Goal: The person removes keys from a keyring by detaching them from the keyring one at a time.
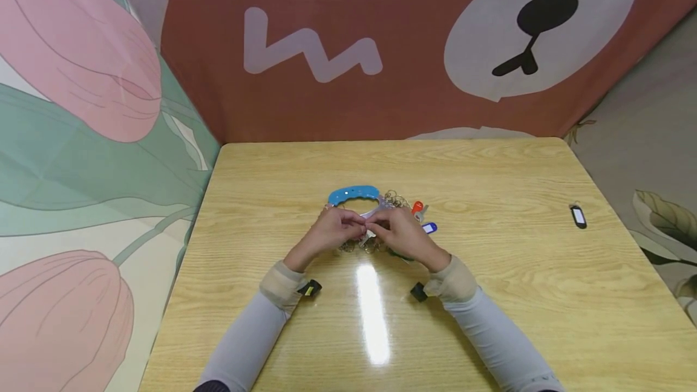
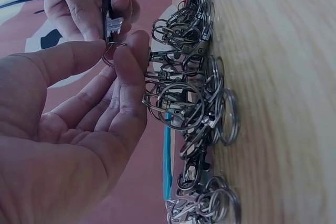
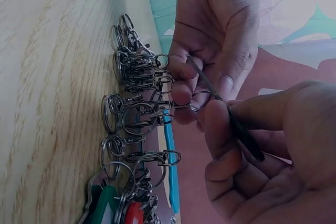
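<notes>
Both hands meet over a bunch of metal rings and clasps (image 2: pixel 178 98) beside a blue curved handle (image 1: pixel 354 192). My left hand (image 1: pixel 336 228) pinches a split ring (image 2: pixel 107 62) between thumb and forefinger. Close against it, my right hand (image 1: pixel 404 230) grips a key with a black head (image 3: pixel 245 139), its thin metal blade pointing toward the left hand's fingers. In the right wrist view the split ring shows partly behind the blade, and the left fingers hide the rest of it.
At the bunch's right lie a red-headed key (image 1: pixel 417 207) and a blue tag (image 1: pixel 429 228). A green tag (image 3: pixel 105 206) hangs low among the rings. Far right on the wooden table (image 1: pixel 490 186) is a black tag with a white label (image 1: pixel 578 216). Printed cloth walls stand behind and at both sides.
</notes>
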The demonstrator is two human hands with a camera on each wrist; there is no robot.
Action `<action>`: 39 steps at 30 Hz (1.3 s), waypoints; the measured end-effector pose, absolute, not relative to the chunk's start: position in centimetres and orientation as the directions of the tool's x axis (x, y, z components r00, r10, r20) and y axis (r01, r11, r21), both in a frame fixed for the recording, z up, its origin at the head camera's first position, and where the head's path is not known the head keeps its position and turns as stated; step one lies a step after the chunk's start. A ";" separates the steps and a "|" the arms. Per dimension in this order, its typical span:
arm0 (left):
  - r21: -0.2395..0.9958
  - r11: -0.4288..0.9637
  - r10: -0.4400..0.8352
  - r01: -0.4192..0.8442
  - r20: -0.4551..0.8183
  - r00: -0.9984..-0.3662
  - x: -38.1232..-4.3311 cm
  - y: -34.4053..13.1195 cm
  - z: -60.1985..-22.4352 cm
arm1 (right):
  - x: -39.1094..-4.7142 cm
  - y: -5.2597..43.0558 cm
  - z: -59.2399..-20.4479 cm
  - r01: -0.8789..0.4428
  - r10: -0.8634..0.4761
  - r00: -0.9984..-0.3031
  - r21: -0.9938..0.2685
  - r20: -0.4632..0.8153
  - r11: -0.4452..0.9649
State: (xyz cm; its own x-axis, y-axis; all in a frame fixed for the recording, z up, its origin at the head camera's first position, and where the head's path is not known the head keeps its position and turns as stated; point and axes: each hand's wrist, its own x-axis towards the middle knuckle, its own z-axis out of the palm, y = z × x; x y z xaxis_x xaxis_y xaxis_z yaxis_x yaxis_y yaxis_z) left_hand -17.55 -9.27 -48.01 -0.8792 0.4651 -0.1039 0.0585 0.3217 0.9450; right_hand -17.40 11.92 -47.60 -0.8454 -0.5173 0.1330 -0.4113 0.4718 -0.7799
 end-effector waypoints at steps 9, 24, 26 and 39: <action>0.913 0.389 0.463 0.119 -0.082 -0.883 -17.3 -8.9 -47.6 | -17.5 11.9 -47.8 -0.362 -0.477 -0.873 -0.790 0.102 0.494; 0.854 0.473 0.447 0.219 -0.018 -0.894 -17.5 -9.1 -48.0 | -17.5 12.0 -47.3 -0.365 -0.480 -0.871 -0.787 0.100 0.498; 0.838 0.488 0.454 0.244 -0.005 -0.891 -17.6 -9.1 -48.1 | -17.5 12.1 -47.2 -0.364 -0.486 -0.869 -0.787 0.093 0.499; 0.846 0.476 0.464 0.239 -0.011 -0.886 -17.6 -9.2 -48.1 | -17.7 12.4 -47.3 -0.384 -0.493 -0.863 -0.776 0.110 0.500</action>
